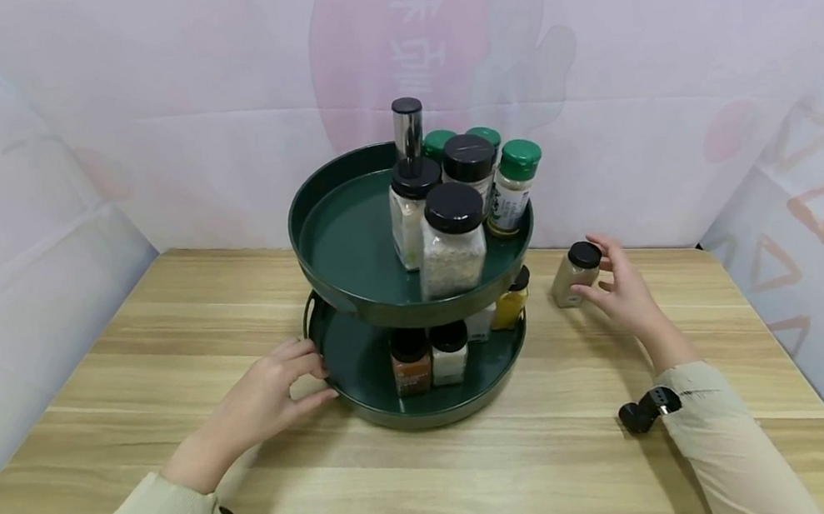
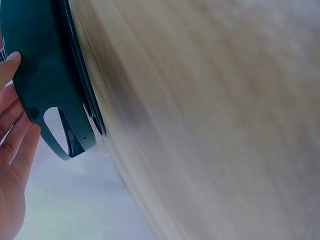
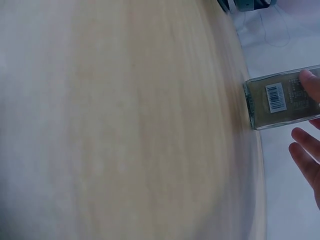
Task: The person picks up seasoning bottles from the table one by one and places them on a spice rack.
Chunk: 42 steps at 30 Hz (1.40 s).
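A dark green two-tier round spice rack [image 1: 432, 414] stands on the wooden table. My left hand [image 1: 275, 393] holds the left rim of its lower tray, close to the handle cutout; in the left wrist view the fingertips [image 2: 33, 131] meet the green wall [image 2: 47, 65]. To the right of the rack, my right hand [image 1: 620, 285] pinches a black-capped spice jar [image 1: 576, 277] between thumb and fingers. The jar leans slightly, its base close to the tabletop. In the right wrist view its glass [image 3: 275, 102] shows greyish-brown contents and a barcode label.
On the upper tray [image 1: 348, 222] stand a large black-capped jar [image 1: 453, 257], a green-capped bottle [image 1: 511, 192], a tall grinder-like bottle [image 1: 408, 127] and others. The lower tray carries a reddish jar [image 1: 413, 374], a white jar [image 1: 449, 362] and a yellow jar [image 1: 510, 307]. A printed cloth backdrop [image 1: 219, 143] rises behind.
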Tool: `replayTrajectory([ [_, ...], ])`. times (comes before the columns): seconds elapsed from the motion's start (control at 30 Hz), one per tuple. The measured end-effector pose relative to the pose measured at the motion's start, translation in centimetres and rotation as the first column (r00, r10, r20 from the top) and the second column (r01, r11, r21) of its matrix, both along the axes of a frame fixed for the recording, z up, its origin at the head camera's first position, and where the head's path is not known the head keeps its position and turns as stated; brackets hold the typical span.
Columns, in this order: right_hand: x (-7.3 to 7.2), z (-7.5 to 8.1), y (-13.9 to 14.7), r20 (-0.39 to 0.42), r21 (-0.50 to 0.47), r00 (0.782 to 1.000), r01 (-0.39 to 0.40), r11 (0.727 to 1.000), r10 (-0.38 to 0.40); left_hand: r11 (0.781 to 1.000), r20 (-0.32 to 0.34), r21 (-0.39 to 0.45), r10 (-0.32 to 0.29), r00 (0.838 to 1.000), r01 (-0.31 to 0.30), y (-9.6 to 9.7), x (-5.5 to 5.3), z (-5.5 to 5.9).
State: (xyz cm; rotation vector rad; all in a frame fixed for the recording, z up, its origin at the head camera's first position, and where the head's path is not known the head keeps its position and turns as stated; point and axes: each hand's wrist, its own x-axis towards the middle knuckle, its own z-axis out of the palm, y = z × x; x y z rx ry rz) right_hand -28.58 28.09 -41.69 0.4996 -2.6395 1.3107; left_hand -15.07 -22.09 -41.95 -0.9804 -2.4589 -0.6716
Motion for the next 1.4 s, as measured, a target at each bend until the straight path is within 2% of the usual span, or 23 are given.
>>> replayTrajectory([
  [0.23, -0.1, 0.0, -0.5, -0.033, 0.016, 0.999, -0.034, 0.999, 0.034, 1.0, 0.004, -0.005, 0.01, 1.0, -0.01, 0.1, 0.0, 0.1],
  [0.63, -0.1, -0.5, -0.8, -0.07, -0.03, 0.998, 0.004, 1.0, -0.006, 1.0, 0.03, -0.012, 0.015, 0.999, -0.015, 0.2, 0.0, 0.5],
  [0.9, 0.7, -0.5, -0.8, -0.034, -0.028, 0.999, 0.041, 0.999, -0.042, 0.999, 0.035, -0.021, 0.026, 0.999, -0.026, 0.3, 0.1, 0.6],
  [1.17, 2.0, -0.6, -0.5, -0.03, -0.02, 0.997, 0.074, 0.997, -0.075, 0.999, 0.042, -0.028, 0.034, 0.999, -0.033, 0.3, 0.3, 0.5],
  [1.4, 2.7, 0.0, -0.3, -0.101, 0.002, 0.994, 0.05, 0.999, -0.049, 0.998, 0.061, -0.034, 0.051, 0.997, -0.049, 0.3, 0.4, 0.8],
])
